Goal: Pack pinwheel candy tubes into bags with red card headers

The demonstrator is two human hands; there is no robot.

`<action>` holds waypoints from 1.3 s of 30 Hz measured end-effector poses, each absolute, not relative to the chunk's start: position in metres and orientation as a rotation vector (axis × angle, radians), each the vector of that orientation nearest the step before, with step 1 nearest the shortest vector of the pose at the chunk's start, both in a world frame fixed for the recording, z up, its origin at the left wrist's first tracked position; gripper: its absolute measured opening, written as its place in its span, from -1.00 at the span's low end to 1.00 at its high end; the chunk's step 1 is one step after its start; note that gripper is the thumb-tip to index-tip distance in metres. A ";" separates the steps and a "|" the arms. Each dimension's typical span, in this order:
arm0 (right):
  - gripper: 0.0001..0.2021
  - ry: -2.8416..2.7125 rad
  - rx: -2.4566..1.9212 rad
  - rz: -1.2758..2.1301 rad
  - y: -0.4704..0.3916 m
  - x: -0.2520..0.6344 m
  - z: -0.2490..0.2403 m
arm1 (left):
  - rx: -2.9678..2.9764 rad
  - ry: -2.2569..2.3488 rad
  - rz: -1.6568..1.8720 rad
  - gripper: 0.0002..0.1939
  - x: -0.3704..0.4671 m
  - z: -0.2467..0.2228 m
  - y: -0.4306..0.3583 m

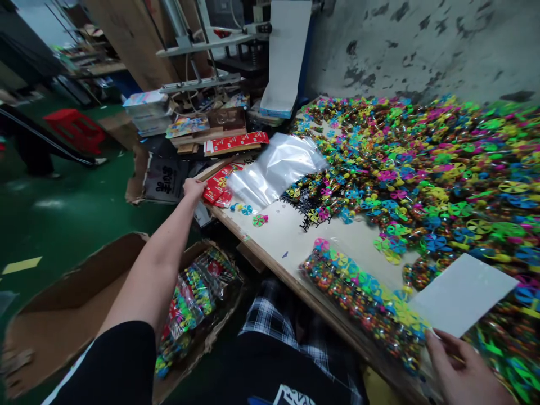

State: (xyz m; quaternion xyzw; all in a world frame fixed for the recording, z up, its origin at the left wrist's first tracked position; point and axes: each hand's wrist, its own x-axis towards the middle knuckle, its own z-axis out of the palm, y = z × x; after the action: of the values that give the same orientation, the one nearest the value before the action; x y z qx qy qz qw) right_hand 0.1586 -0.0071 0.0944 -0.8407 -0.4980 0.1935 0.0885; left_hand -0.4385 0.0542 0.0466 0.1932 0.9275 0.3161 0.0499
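Note:
My left hand (194,189) reaches out to the table's far left corner. Its fingers are closed on the edge of the red printed cards (216,190). At the lower right, my right hand (462,365) pinches the near end of a clear plastic bag (358,301), packed with rows of small toys with coloured fan wheels and bead-like contents. Beside those fingers a white card (464,295) lies on the toys. Flat clear plastic bags (276,169) rest near the red cards. A few loose fan-wheel toys (260,220) lie on the pale tabletop (287,236).
A large heap of fan-wheel toys (434,169) covers the table up to the wall. Below my left arm, a cardboard box (76,281) stands beside another with packed bags (198,292). Behind are a metal-framed machine (211,39) and a red stool (76,129); a person's leg (46,135) shows left.

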 end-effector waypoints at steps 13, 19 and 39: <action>-0.58 -1.585 -1.845 0.709 -0.023 0.100 0.076 | 0.492 2.190 2.119 -0.89 -0.316 0.082 0.005; -0.55 -1.327 -1.322 1.399 -0.032 0.033 0.069 | 0.388 1.536 1.988 -0.71 -0.148 0.061 -0.020; -0.64 -1.072 -1.287 1.171 -0.051 0.088 0.080 | 1.138 1.271 1.299 -0.74 -0.086 0.075 -0.050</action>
State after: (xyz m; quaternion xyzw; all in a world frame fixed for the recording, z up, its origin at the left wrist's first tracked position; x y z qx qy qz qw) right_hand 0.0880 -0.0510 0.0800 -0.5372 -0.4475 0.4888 0.5217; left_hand -0.0862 -0.0496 0.0751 0.4661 0.5207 0.5320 0.4782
